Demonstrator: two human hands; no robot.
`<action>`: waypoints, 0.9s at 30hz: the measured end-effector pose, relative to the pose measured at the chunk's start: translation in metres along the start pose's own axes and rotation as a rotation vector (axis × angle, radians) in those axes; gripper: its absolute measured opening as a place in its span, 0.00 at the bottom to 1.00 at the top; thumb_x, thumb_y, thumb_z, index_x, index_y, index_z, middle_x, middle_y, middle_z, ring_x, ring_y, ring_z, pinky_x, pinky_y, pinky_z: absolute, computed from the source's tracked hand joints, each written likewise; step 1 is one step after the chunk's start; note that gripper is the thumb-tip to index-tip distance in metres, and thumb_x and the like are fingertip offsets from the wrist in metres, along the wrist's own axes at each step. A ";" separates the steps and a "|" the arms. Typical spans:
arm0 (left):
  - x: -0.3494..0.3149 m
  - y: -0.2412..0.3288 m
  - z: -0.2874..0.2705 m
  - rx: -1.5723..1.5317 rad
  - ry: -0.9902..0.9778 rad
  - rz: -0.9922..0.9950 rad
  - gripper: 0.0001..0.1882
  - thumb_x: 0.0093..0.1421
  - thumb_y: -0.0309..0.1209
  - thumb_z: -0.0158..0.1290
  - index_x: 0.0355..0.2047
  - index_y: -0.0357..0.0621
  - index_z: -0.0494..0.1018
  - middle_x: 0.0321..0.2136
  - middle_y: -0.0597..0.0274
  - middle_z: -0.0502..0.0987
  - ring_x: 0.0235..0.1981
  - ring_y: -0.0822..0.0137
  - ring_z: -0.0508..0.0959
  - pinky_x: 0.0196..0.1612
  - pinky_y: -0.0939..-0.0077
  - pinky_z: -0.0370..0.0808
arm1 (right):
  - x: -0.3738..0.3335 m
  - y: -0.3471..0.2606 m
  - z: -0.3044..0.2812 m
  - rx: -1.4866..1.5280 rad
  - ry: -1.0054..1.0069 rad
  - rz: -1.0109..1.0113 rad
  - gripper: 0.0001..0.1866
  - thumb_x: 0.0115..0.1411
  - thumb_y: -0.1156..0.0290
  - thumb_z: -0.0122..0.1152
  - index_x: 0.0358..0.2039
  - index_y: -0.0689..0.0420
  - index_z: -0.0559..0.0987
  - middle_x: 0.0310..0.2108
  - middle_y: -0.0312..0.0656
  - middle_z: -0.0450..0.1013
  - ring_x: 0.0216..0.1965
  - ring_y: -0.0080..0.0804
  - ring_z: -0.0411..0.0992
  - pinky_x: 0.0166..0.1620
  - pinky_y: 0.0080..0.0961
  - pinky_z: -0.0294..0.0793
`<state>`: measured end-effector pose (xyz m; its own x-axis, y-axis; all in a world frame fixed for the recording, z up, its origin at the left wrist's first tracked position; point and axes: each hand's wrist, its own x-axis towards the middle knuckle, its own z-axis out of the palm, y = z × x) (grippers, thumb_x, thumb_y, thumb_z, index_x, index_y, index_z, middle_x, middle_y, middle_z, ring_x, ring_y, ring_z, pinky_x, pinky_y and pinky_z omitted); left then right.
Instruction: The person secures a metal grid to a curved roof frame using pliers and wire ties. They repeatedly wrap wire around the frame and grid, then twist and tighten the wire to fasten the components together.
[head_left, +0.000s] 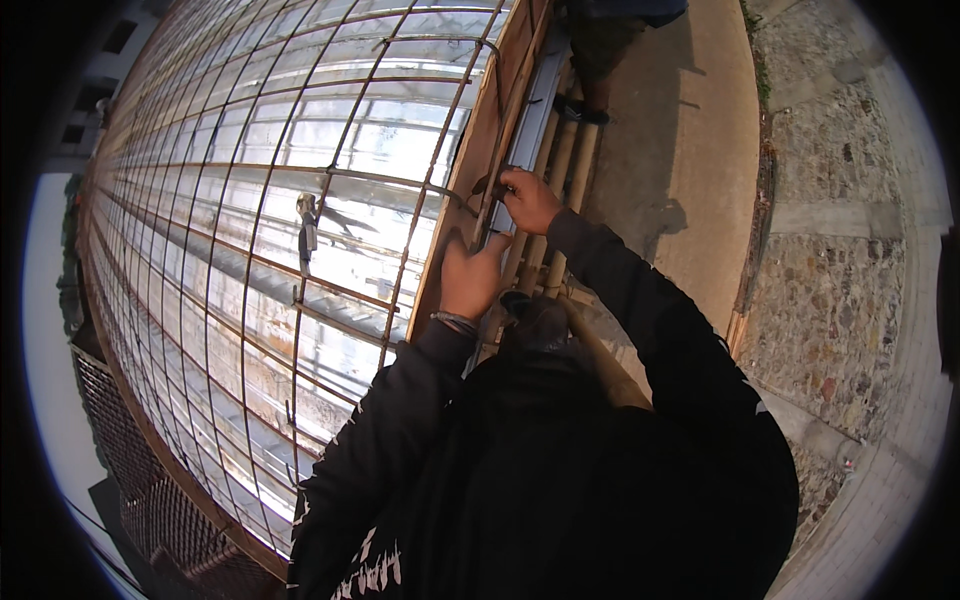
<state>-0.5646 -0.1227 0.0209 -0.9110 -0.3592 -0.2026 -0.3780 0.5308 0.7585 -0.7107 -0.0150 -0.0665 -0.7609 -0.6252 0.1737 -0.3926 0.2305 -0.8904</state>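
Note:
My right hand (528, 200) is closed, fingers curled at the outer edge of a long wooden formwork board (487, 130). What its fingertips pinch is too small to tell. Just nearer to me, my left hand (472, 275) rests against the same board, thumb raised and the other fingers partly hidden; whether it grips anything does not show clearly. A bent bar end of the rebar mesh (340, 172) reaches the board beside both hands. Out on the mesh, left of them, lies a hand tool (307, 232) with a metal head and dark handle, resembling a hammer.
Shiny metal decking (380, 130) spreads beneath the mesh. Along the board's outer side run a grey metal channel (535, 110) and several poles (577, 175). Lower down lie a concrete strip (715, 130) and a stone wall (830, 300). Another person's leg (597, 75) stands ahead.

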 end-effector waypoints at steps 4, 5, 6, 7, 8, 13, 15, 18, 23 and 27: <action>0.005 0.008 0.001 -0.376 0.016 -0.268 0.33 0.55 0.43 0.60 0.46 0.19 0.70 0.51 0.30 0.70 0.52 0.45 0.73 0.55 0.63 0.68 | 0.012 0.009 0.003 0.103 -0.064 0.014 0.06 0.52 0.80 0.49 0.30 0.68 0.73 0.26 0.57 0.68 0.32 0.54 0.69 0.38 0.45 0.67; 0.005 0.009 0.002 -0.458 0.018 -0.289 0.33 0.55 0.43 0.60 0.47 0.19 0.69 0.50 0.31 0.70 0.51 0.46 0.73 0.55 0.64 0.68 | 0.013 0.013 0.005 0.148 -0.039 -0.015 0.06 0.53 0.80 0.49 0.31 0.67 0.73 0.25 0.56 0.67 0.30 0.50 0.69 0.37 0.46 0.66; 0.006 0.010 0.001 -0.540 0.021 -0.311 0.34 0.55 0.43 0.60 0.48 0.20 0.69 0.50 0.33 0.71 0.51 0.48 0.73 0.55 0.65 0.67 | 0.013 0.018 0.006 0.112 -0.085 0.036 0.06 0.52 0.80 0.49 0.30 0.67 0.73 0.26 0.57 0.68 0.31 0.53 0.69 0.38 0.46 0.67; 0.005 0.004 0.003 -0.503 0.082 -0.313 0.33 0.55 0.43 0.59 0.47 0.20 0.69 0.48 0.35 0.72 0.50 0.50 0.74 0.55 0.66 0.67 | 0.016 0.014 0.006 0.080 -0.138 0.082 0.05 0.51 0.81 0.49 0.29 0.67 0.73 0.26 0.58 0.69 0.31 0.56 0.69 0.39 0.46 0.68; 0.005 0.000 0.007 -0.469 0.136 -0.306 0.32 0.56 0.42 0.59 0.47 0.21 0.70 0.47 0.38 0.73 0.50 0.51 0.74 0.55 0.66 0.67 | 0.019 0.015 0.003 0.038 -0.180 0.129 0.05 0.50 0.81 0.50 0.27 0.67 0.73 0.27 0.58 0.70 0.32 0.60 0.69 0.40 0.46 0.68; 0.010 0.005 0.005 -0.589 0.052 -0.352 0.24 0.57 0.39 0.57 0.43 0.26 0.74 0.40 0.48 0.76 0.44 0.61 0.73 0.52 0.70 0.67 | 0.021 0.032 0.020 0.004 0.031 -0.196 0.05 0.49 0.82 0.49 0.27 0.66 0.73 0.27 0.58 0.69 0.31 0.58 0.67 0.39 0.45 0.69; 0.009 0.013 0.005 -0.748 0.074 -0.420 0.20 0.58 0.38 0.55 0.40 0.29 0.77 0.38 0.52 0.76 0.42 0.63 0.73 0.49 0.71 0.67 | 0.019 0.030 0.025 0.047 0.120 -0.259 0.06 0.49 0.82 0.48 0.27 0.67 0.74 0.28 0.58 0.69 0.32 0.57 0.68 0.40 0.44 0.69; 0.002 0.032 0.000 -0.751 0.138 -0.435 0.17 0.59 0.36 0.53 0.37 0.31 0.78 0.35 0.54 0.75 0.39 0.64 0.72 0.47 0.73 0.67 | 0.018 0.028 0.022 -0.073 0.081 -0.158 0.06 0.50 0.82 0.48 0.27 0.67 0.74 0.29 0.58 0.70 0.35 0.56 0.69 0.42 0.44 0.69; -0.002 0.041 -0.008 -0.711 0.168 -0.436 0.14 0.59 0.35 0.53 0.33 0.32 0.78 0.30 0.59 0.74 0.34 0.68 0.71 0.42 0.75 0.67 | 0.027 0.024 0.008 0.016 -0.063 -0.095 0.04 0.51 0.81 0.49 0.26 0.67 0.72 0.29 0.58 0.70 0.35 0.55 0.71 0.41 0.44 0.69; 0.009 0.013 -0.001 -0.607 0.118 -0.476 0.18 0.61 0.36 0.50 0.46 0.36 0.75 0.36 0.59 0.76 0.35 0.69 0.77 0.38 0.73 0.67 | 0.015 0.012 0.010 0.152 -0.084 0.161 0.03 0.49 0.81 0.49 0.25 0.66 0.72 0.30 0.57 0.69 0.38 0.55 0.70 0.42 0.45 0.68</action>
<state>-0.5779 -0.1197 0.0296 -0.6372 -0.5400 -0.5499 -0.5361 -0.2020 0.8196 -0.7215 -0.0290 -0.0792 -0.7590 -0.6511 -0.0054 -0.1828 0.2211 -0.9580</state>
